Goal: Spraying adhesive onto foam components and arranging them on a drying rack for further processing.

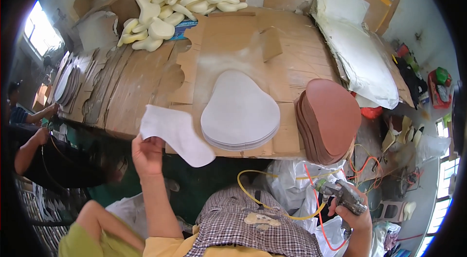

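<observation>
My left hand pinches a pale grey, floppy sheet by its edge, just off the table's front edge. The sheet hangs tilted and curved. To its right lies a stack of pale grey rounded-triangle sheets, and further right a taller stack of reddish-brown sheets of similar shape. At the lower right, my right hand is wrapped round a metal spray gun, held away from the stacks, with a hose attached.
Cardboard covers the table. Cream foam bicycle saddle pads are heaped at the back left. A white sheet-covered board stands right. A yellow hose loops before me. At far left another person's hands show; someone's yellow-green clothing is lower left.
</observation>
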{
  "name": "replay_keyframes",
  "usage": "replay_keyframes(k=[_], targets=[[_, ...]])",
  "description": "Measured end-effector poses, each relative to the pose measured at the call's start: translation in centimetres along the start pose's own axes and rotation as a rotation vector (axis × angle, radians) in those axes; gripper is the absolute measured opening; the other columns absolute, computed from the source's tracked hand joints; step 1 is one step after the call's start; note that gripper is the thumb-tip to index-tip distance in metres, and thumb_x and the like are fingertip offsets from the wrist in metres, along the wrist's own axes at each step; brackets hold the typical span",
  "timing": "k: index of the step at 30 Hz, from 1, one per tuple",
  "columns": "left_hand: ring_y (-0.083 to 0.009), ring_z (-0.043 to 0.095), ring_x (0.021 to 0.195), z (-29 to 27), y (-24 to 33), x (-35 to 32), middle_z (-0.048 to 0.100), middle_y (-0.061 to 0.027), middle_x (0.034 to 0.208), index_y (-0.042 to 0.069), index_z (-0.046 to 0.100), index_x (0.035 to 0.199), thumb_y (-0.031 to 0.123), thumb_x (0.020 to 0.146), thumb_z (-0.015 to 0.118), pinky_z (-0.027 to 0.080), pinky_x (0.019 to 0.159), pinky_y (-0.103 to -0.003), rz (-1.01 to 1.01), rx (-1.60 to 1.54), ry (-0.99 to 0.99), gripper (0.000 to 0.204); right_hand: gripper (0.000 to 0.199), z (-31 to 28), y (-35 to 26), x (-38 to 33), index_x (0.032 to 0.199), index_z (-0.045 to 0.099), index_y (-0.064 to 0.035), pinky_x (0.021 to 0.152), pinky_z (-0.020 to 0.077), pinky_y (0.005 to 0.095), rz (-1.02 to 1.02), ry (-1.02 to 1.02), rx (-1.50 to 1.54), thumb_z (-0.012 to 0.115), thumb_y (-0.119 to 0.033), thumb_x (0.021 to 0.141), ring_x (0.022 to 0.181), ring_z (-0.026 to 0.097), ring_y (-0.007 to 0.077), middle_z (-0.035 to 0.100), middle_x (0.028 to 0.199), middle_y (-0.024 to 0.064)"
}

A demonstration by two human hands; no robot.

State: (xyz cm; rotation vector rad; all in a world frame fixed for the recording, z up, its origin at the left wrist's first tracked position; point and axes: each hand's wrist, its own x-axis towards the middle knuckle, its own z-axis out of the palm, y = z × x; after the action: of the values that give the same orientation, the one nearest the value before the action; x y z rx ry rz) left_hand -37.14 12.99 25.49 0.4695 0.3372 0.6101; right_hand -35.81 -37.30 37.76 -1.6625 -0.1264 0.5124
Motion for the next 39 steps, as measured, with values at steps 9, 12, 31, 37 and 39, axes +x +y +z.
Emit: replay_keyframes(k=[9, 12, 31, 37, 39], targets=[[-0.0225, 0.058, 0.092, -6.0, 6.7, -1.9, 0.061, -0.0104, 0.093, -0.001, 0.057, 0.092, 0.010, 0.083, 0.056, 0.047, 0.088, -0.037, 0.236, -0.016, 0.000, 0.014, 0.061, 0.2, -2.4, -0.8, 0.122, 0.044, 0.0094, 0.061, 0.0493, 0.0252, -0.024, 0.271, -0.100, 0.070, -0.010, 0.071, 0.064, 0.057, 0.0138, 0.058, 0.075, 0.0071], [-0.0224, 0.058, 0.091, -6.2, 7.1, -2.2, 0.061, -0.0107, 0.094, -0.001, 0.057, 0.091, 0.010, 0.083, 0.057, 0.048, 0.088, -0.037, 0.284, -0.017, 0.093, 0.013, 0.060, 0.1, -2.0, -1.6, 0.121, 0.045, 0.0093, 0.060, 0.0479, 0.0255, 0.003, 0.172, -0.088, 0.071, -0.010, 0.070, 0.065, 0.058, 0.0133, 0.060, 0.077, 0.0070], [-0.0283, 0.062, 0.085, -23.3, 3.4, -1.5, 0.064, -0.0149, 0.090, -0.002, 0.057, 0.089, 0.021, 0.087, 0.052, 0.052, 0.079, -0.039, 0.212, -0.304, 0.249, 0.023, 0.049, 1.7, -1.1, 1.3, 0.119, 0.047, 0.0054, 0.060, 0.0489, 0.0240, -0.126, 0.336, -0.108, 0.066, -0.010, 0.077, 0.064, 0.057, 0.0117, 0.057, 0.078, 0.0049], [-0.0308, 0.063, 0.083, -28.5, 3.8, -0.7, 0.064, -0.0160, 0.089, -0.002, 0.056, 0.089, 0.024, 0.088, 0.049, 0.053, 0.078, -0.041, 0.184, -0.410, 0.338, 0.027, 0.054, 0.7, -1.1, -0.7, 0.121, 0.045, 0.0081, 0.058, 0.0487, 0.0239, -0.032, 0.265, -0.133, 0.067, -0.011, 0.076, 0.062, 0.057, 0.0116, 0.057, 0.075, 0.0053], [-0.0311, 0.063, 0.072, -21.5, -1.6, -1.9, 0.065, -0.0168, 0.079, 0.001, 0.056, 0.075, 0.028, 0.083, 0.050, 0.056, 0.067, -0.041, 0.139, -0.262, 0.685, 0.029, 0.055, 1.1, -0.9, -1.0, 0.122, 0.044, 0.0090, 0.059, 0.0488, 0.0239, 0.013, 0.229, -0.104, 0.068, -0.010, 0.076, 0.064, 0.057, 0.0111, 0.057, 0.076, 0.0054]])
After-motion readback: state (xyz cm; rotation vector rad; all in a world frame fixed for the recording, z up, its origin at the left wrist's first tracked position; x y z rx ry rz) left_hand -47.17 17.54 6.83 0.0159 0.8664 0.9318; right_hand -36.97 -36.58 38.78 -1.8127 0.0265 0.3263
